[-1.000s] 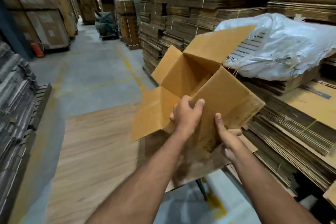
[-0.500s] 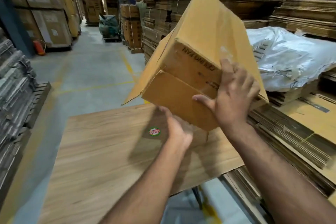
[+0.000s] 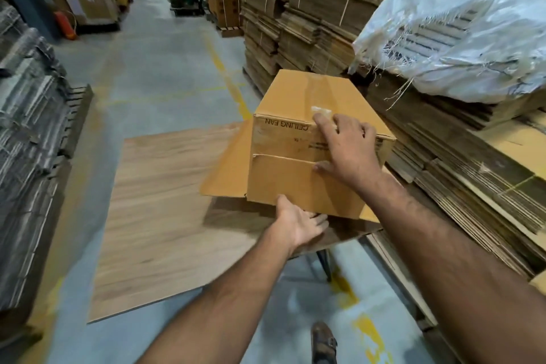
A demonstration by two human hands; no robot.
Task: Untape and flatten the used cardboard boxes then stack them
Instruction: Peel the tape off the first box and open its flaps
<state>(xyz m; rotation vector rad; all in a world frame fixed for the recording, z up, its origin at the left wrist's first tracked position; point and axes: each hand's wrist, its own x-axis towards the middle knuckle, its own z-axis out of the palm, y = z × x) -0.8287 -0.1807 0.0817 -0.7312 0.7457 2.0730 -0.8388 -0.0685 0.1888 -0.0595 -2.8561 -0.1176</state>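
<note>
- Cardboard box (image 3: 310, 139), brown, printed "CEILING FAN" upside down to the viewer: sitting at the right edge of the table (image 3: 165, 210), toward its near right corner, with loose flaps splaying out at its base on the left and near right.
- Tape strip (image 3: 320, 97), clear, running along the top seam of the box and over the near edge: appearing unpeeled, so the untaping of this face is judged still ahead.
- Progress, as a judgement: one end of the box is sitting open, the taped end is facing up; peeling, flattening and stacking are all remaining for this box.
- Right hand (image 3: 347, 148): lying spread over the near top edge of the box, fingers straight, index fingertip touching the tape end; grip wide, pressing and holding nothing.
- Left hand (image 3: 298, 223): reaching under the near bottom edge of the box, thumb against the front face, fingers slipping beneath a flap; whether this grip is closing cannot be told.
- Flattened cardboard stacks (image 3: 301, 21): standing just beside the right edge of the table and beyond, a likely place for stacking.
- White woven sack (image 3: 461, 35), frayed: lying on the stacks to the right, taking up part of that surface.
- Floor (image 3: 165, 68), grey with yellow lines: running past the far edge of the table.
- Red cylinder (image 3: 65, 25): standing well apart at the far left.
</note>
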